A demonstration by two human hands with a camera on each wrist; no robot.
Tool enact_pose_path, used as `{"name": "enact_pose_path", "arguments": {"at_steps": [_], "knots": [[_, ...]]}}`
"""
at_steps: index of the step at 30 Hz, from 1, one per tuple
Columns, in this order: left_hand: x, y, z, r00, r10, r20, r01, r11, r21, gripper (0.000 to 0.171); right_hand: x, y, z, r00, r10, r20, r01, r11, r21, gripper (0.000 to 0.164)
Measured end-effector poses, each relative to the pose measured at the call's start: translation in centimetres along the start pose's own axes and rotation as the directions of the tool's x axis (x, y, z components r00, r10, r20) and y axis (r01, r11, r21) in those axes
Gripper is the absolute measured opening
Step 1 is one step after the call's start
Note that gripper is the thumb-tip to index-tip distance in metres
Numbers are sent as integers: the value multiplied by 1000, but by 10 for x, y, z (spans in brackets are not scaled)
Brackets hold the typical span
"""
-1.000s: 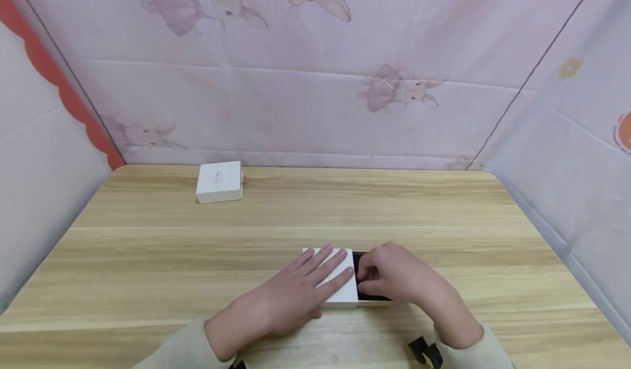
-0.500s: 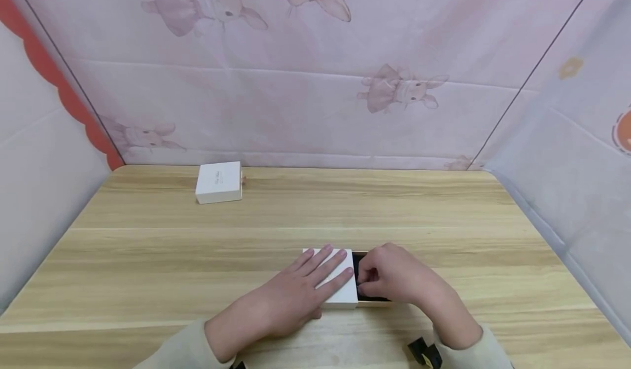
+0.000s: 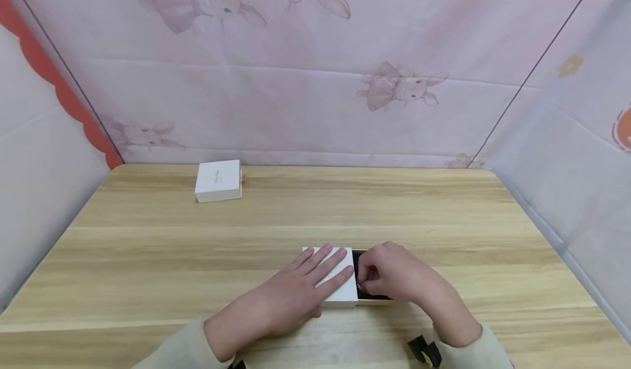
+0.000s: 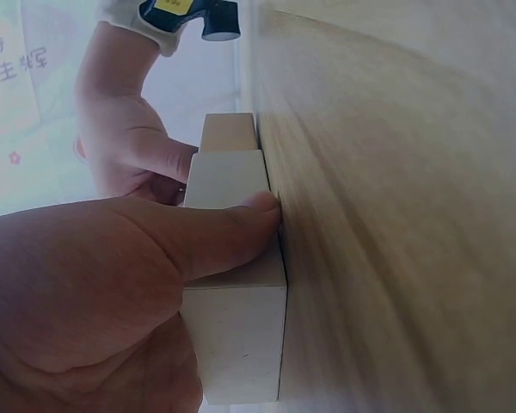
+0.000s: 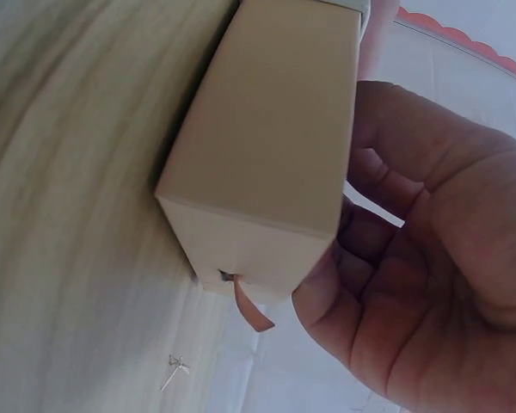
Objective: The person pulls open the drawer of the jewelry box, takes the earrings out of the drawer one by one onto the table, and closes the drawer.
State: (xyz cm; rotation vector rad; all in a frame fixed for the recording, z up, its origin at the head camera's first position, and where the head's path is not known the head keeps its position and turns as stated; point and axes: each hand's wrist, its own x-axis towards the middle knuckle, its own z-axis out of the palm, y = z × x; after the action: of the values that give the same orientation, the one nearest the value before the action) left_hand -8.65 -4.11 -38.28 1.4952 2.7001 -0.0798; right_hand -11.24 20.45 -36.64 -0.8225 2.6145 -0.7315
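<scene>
A white drawer-style gift box (image 3: 340, 293) lies on the table with its black-lined inner tray (image 3: 358, 259) slid partway out to the right. Across the top of the white sleeve my left hand (image 3: 300, 295) presses with straight, spread fingers, and its thumb (image 4: 232, 237) lies along the near side wall. My right hand (image 3: 396, 273) dips into the tray with curled fingers, thumb and index finger pinched together. A small silvery piece (image 3: 359, 287) shows at those fingertips; the rest of it is hidden. In the right wrist view, a brown ribbon tab (image 5: 251, 303) hangs from the tray's end.
A second white box (image 3: 218, 180), closed and with printed lettering, sits at the back left of the wooden table (image 3: 276, 215). Behind the table hangs a pink rabbit-print cloth (image 3: 305, 111). A black wrist-camera mount (image 3: 425, 351) is beside my right sleeve.
The small silvery piece has come into clearer sight at my right fingertips inside the tray. My left hand and both boxes hold their places.
</scene>
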Motion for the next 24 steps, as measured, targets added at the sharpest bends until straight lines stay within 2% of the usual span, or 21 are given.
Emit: {"name": "enact_pose_path", "arguments": {"at_steps": [13, 19, 24], "knots": [[1, -1, -2, 1000, 0, 16, 1, 999, -36, 80, 0, 0, -2, 1000, 4, 16, -4, 1000, -13, 23], [1, -2, -1, 1000, 3, 18, -2, 999, -35, 80, 0, -2, -2, 998, 38, 51, -36, 998, -42, 23], [1, -2, -1, 1000, 5, 13, -5, 999, -37, 80, -1, -2, -2, 997, 26, 73, -24, 999, -29, 22]]}}
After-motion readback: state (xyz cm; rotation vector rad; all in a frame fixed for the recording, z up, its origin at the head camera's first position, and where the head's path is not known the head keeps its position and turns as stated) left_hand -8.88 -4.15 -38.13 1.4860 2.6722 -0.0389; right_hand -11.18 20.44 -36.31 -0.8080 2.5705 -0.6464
